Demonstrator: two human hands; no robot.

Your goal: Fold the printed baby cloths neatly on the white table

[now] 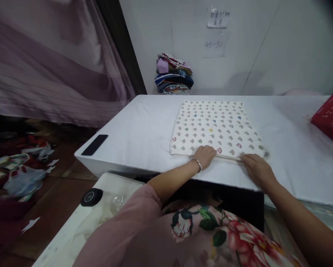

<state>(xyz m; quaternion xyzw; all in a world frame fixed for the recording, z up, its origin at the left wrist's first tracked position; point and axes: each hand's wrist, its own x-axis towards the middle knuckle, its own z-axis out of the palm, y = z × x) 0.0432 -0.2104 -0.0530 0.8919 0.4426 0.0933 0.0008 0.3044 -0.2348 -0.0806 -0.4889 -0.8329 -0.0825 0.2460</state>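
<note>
A white folded cloth point(219, 126) printed with small grey, red, blue and green mushroom shapes lies flat on the white-covered table point(138, 129). My left hand point(205, 155), with a silver bracelet at the wrist, is closed on the middle of its near edge. At the near right corner, my right hand point(256, 168) grips the same edge, its fingers partly hidden from view. Several layers show along the front edge between the two hands.
A pile of folded fabrics point(174, 76) stands against the back wall. A red basket point(331, 115) is at the right. A dark flat phone-like object point(95, 145) lies at the table's left corner. Left and below is a white surface with a round black object point(91, 197).
</note>
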